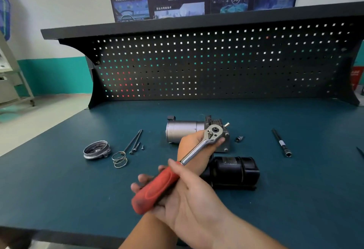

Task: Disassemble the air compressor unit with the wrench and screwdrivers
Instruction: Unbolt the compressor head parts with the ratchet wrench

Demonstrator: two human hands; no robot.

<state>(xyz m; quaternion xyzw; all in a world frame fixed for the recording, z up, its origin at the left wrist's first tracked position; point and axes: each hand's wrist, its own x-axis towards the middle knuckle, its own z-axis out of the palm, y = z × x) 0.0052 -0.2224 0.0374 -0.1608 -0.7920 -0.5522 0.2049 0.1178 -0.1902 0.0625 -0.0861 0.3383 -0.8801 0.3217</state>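
Seemingly partway -- end cap [96, 149], spring [119, 159] and long bolts [136, 140] lie left of the mostly intact air compressor unit [183, 132] on the workbench [78, 189]; right hand [189, 195] grips the ratchet wrench [157, 189] handle, left hand [189, 140] curls round its head.

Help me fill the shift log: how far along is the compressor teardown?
Done: end cap, spring and long bolts lie loose at left; a black housing sits apart in front. In hand: the ratchet wrench, right hand on its handle, left hand at its head. Left: the silver motor body, joined to its block.
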